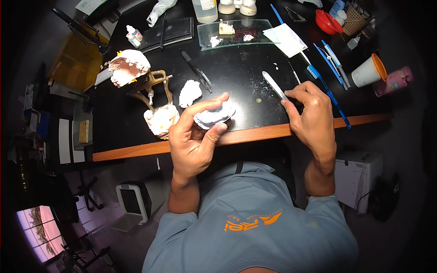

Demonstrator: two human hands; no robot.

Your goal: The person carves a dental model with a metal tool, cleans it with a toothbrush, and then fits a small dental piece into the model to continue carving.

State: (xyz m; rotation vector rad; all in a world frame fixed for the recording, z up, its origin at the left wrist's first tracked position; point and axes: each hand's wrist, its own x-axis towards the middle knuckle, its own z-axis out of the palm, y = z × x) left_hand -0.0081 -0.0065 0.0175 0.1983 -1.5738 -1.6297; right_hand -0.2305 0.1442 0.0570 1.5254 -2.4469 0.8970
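Note:
My left hand (193, 143) is closed around a whitish-blue dental cast (213, 116), the thumb in front and the fingers behind it, just over the table's front edge. In my right hand (314, 113) is a slim knife (273, 84), pinched by its handle end, with the pale blade pointing away to the upper left. The blade is apart from the cast. White crumbs (258, 86) lie beside the blade, near a small round bit (259, 100). Another white plaster piece (190, 93) rests just beyond my left hand.
On the left stands a brass articulator (159, 79) with an upper cast (129, 68) and a lower cast (160, 122). Behind are a black pen (197, 70) and a glass slab (239, 38). A blue toothbrush (330, 93) and a white-orange cup (368, 70) lie right.

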